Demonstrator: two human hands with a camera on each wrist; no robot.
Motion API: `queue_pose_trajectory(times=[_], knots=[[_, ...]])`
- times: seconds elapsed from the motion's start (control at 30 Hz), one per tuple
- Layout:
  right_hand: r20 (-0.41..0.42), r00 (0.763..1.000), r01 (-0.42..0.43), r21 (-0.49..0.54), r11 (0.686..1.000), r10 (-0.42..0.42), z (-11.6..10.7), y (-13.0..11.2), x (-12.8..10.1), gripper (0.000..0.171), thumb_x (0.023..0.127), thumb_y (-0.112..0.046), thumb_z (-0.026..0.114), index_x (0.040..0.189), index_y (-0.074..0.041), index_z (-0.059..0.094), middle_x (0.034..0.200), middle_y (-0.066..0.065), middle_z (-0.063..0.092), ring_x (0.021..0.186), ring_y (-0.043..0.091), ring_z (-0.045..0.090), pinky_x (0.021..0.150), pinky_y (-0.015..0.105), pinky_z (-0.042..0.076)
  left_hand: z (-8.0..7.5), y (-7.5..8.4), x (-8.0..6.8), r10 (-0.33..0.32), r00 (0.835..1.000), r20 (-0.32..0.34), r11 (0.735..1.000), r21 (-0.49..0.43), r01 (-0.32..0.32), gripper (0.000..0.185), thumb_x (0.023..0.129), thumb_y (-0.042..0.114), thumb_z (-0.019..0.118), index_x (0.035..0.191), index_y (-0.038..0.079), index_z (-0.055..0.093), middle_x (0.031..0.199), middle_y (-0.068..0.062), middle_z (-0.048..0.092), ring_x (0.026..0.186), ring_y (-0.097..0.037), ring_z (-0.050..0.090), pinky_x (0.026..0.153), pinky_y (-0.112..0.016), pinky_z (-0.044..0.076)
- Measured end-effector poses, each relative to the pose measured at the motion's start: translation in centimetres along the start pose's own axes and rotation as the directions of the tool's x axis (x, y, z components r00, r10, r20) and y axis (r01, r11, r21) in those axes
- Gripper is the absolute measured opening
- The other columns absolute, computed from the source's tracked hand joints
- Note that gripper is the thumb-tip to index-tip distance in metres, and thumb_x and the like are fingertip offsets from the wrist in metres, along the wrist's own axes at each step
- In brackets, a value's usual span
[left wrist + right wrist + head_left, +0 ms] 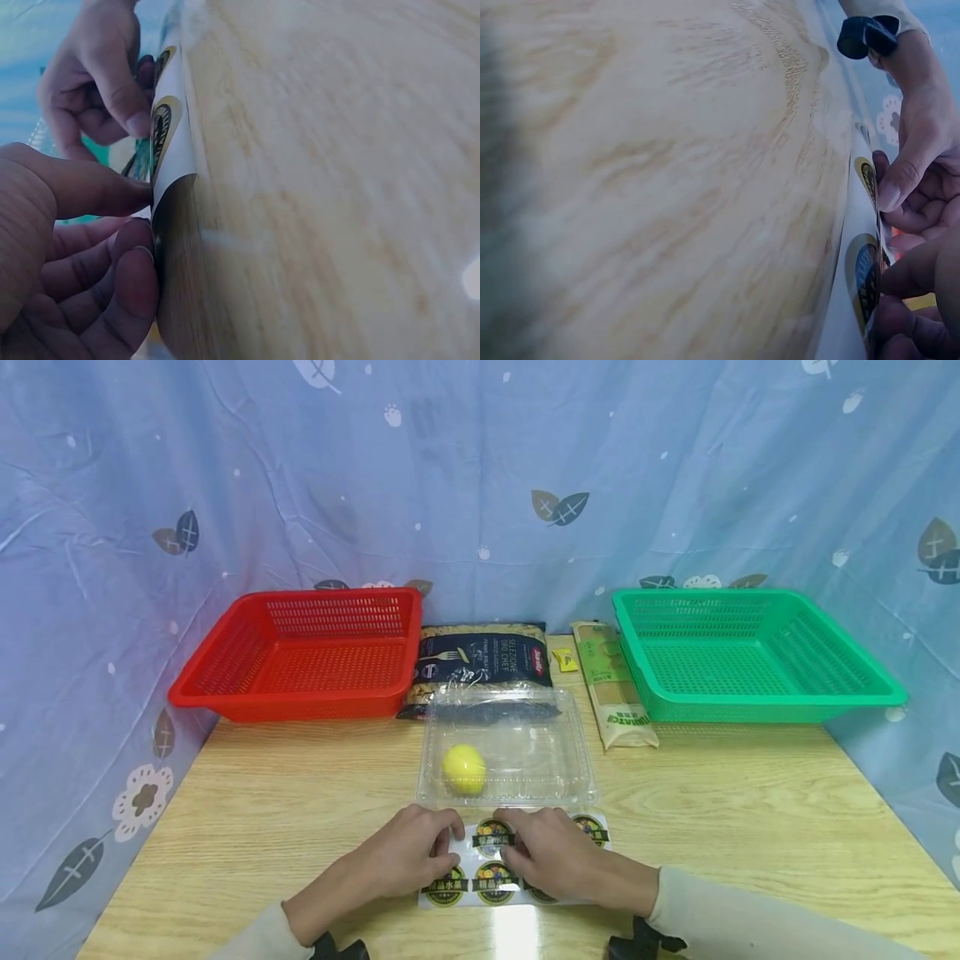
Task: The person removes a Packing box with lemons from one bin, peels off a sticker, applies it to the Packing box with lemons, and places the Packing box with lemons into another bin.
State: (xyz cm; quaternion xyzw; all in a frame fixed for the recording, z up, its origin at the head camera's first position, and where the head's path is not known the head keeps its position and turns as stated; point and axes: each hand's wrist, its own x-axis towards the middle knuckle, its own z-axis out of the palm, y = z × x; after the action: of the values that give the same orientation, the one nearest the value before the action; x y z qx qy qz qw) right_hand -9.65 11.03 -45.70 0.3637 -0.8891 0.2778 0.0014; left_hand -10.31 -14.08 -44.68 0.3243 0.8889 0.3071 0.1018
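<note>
Left hand (pixel 408 858) and right hand (pixel 555 856) are both curled onto the sticker sheet (pixel 495 860), pinched flat just in front of the clear clamshell box (pixel 507 752) where a lemon (pixel 463 768) is kept.

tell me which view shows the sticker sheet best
The head view: the sticker sheet lies flat on the table, round labels facing up, left hand and right hand on it. Both wrist views catch it only edge-on, blurred, with one or two labels visible.
</note>
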Motion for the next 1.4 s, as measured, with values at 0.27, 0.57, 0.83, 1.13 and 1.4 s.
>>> queue_pose_trajectory(times=[0.27, 0.57, 0.83, 1.13, 1.4], knots=[[-0.046, 0.996, 0.082, 0.052, 0.995, -0.080, 0.2, 0.3, -0.5, 0.024, 0.094, -0.005, 0.063, 0.117, -0.002, 0.067, 0.057, -0.024, 0.045, 0.045, -0.017, 0.028, 0.043, 0.007, 0.032, 0.1, -0.2, -0.2, 0.007, 1.000, 0.008, 1.000, -0.024, -0.007, 0.015, 0.085, 0.006, 0.074, 0.100, 0.006, 0.069, 0.062, 0.015, 0.051, 0.055, 0.004, 0.046, 0.057, -0.018, 0.045], [-0.150, 0.962, 0.232, 0.004, 0.973, -0.229, 0.5, 0.3, -0.4, 0.010, 0.094, 0.000, 0.063, 0.100, -0.005, 0.070, 0.064, -0.016, 0.055, 0.055, -0.016, 0.041, 0.055, 0.003, 0.043, 0.1, -0.2, -0.1, -0.007, 1.000, 0.011, 1.000, -0.010, 0.007, 0.016, 0.085, 0.009, 0.075, 0.101, 0.007, 0.070, 0.063, 0.016, 0.052, 0.056, 0.004, 0.047, 0.060, -0.018, 0.047], [-0.193, 0.942, 0.268, -0.059, 0.962, -0.275, 0.2, 0.3, -0.3, 0.006, 0.095, -0.002, 0.066, 0.096, -0.007, 0.070, 0.075, -0.007, 0.070, 0.063, -0.011, 0.056, 0.061, 0.008, 0.050, 0.2, -0.3, 0.0, -0.030, 1.000, 0.009, 0.999, -0.012, 0.030, 0.016, 0.085, 0.009, 0.076, 0.100, 0.009, 0.070, 0.066, 0.016, 0.053, 0.057, 0.002, 0.048, 0.062, -0.019, 0.047], [-0.172, 0.955, 0.224, -0.108, 0.969, -0.240, 0.6, 0.2, 0.0, 0.004, 0.094, -0.005, 0.067, 0.097, -0.007, 0.069, 0.075, -0.006, 0.070, 0.059, -0.009, 0.053, 0.059, 0.009, 0.049, 0.1, -0.1, 0.0, -0.035, 0.999, 0.010, 0.999, -0.015, 0.035, 0.017, 0.085, 0.009, 0.076, 0.101, 0.008, 0.071, 0.066, 0.015, 0.053, 0.057, 0.002, 0.047, 0.061, -0.019, 0.047], [-0.216, 0.935, 0.248, -0.171, 0.953, -0.282, 1.0, 0.1, 0.5, 0.007, 0.089, -0.002, 0.068, 0.090, -0.009, 0.069, 0.071, -0.007, 0.069, 0.056, -0.009, 0.052, 0.055, 0.007, 0.046, 0.2, -0.1, 0.0, -0.039, 0.999, 0.004, 0.999, -0.017, 0.039, 0.017, 0.085, 0.009, 0.076, 0.101, 0.008, 0.071, 0.066, 0.015, 0.053, 0.057, 0.002, 0.047, 0.061, -0.019, 0.047]])
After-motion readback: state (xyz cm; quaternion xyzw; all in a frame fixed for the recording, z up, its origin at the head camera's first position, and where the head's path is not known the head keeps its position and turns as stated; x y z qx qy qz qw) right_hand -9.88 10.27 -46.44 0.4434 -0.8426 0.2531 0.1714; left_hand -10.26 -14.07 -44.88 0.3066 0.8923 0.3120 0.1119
